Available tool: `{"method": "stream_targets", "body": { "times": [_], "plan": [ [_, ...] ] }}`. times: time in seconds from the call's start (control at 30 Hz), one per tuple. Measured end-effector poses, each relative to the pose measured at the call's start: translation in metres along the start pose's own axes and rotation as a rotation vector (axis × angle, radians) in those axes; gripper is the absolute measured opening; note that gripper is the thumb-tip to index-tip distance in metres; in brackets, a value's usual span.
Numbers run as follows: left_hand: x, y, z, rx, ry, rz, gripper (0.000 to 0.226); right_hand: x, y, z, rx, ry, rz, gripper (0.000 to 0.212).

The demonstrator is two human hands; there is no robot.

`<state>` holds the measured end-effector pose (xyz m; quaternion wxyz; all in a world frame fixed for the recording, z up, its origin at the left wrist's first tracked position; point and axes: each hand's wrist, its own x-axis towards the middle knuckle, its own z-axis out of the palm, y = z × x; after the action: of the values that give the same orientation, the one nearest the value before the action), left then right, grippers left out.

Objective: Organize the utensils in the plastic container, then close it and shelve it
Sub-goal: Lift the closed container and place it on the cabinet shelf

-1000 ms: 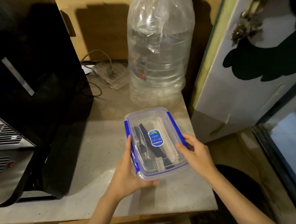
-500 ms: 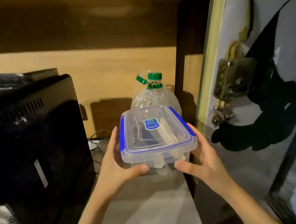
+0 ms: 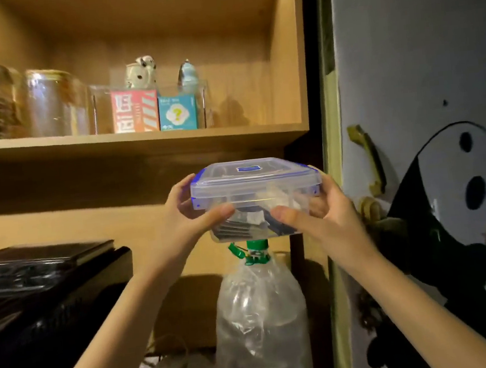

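1 clear plastic container with a blue-trimmed lid hangs in the air between 2 hands, just below the front edge of the wooden shelf and above the green cap of 1 large water bottle. The lid sits closed on the box. Through the clear wall, dark utensils lie in the bottom; their number cannot be told.

The left hand grips the left end, thumb curled across the near wall and fingers wrapped behind the blue clip. The right hand grips the right end the same way, thumb pressed on the near lower wall, fingers round the far side.

On the shelf stand 2 glass jars at the left, then 2 small boxes, 1 red and white box and 1 teal box, touching side by side, with 2 small figures above them. A black appliance sits at the lower left. 1 panda picture covers the door at the right.
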<state>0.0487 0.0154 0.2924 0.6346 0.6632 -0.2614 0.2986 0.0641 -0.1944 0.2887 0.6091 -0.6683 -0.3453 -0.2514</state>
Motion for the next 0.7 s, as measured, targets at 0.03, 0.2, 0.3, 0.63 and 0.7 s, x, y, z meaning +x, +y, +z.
{"method": "stream_targets", "body": {
  "times": [0.03,0.2,0.3,0.63,0.7],
  "plan": [
    [0.009,0.008,-0.001,0.020,-0.003,0.009,0.122,0.009,-0.005,0.000,-0.019,0.013,-0.012,0.095],
    [0.059,0.043,-0.001,0.018,-0.106,0.046,0.106,0.056,-0.032,-0.009,-0.050,0.067,-0.073,0.084],
    [0.089,0.065,-0.002,-0.038,-0.175,0.046,0.096,0.084,-0.050,-0.014,-0.060,0.108,-0.138,0.070],
    [0.177,0.079,-0.002,-0.012,-0.201,0.081,0.105,0.168,-0.071,-0.020,-0.051,0.185,-0.216,0.068],
    [0.193,0.071,0.000,-0.021,-0.205,0.058,0.077,0.180,-0.065,-0.021,-0.059,0.194,-0.207,0.068]
  ]
}}
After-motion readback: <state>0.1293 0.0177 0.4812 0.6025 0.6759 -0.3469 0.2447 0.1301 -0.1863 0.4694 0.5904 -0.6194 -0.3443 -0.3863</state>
